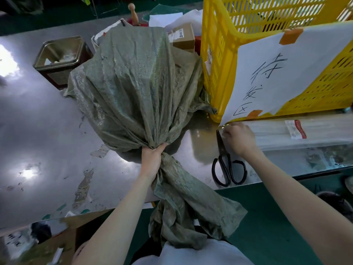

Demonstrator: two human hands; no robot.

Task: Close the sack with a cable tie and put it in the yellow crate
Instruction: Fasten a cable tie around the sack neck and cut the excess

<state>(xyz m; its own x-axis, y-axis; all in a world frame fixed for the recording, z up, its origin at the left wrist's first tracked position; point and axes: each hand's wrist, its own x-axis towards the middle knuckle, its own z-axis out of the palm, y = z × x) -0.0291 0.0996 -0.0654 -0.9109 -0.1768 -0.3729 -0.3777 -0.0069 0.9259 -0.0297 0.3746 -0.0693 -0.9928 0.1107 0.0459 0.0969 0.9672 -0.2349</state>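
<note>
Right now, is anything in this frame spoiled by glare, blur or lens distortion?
Head view: strong overhead-light glare washes out patches of the steel table, worst at the far left edge. Wide-angle distortion bows the table edge and tilts the yellow crate. The sack, the left hand at its neck, the right hand and the scissors stay sharp; corners are softer.
</note>
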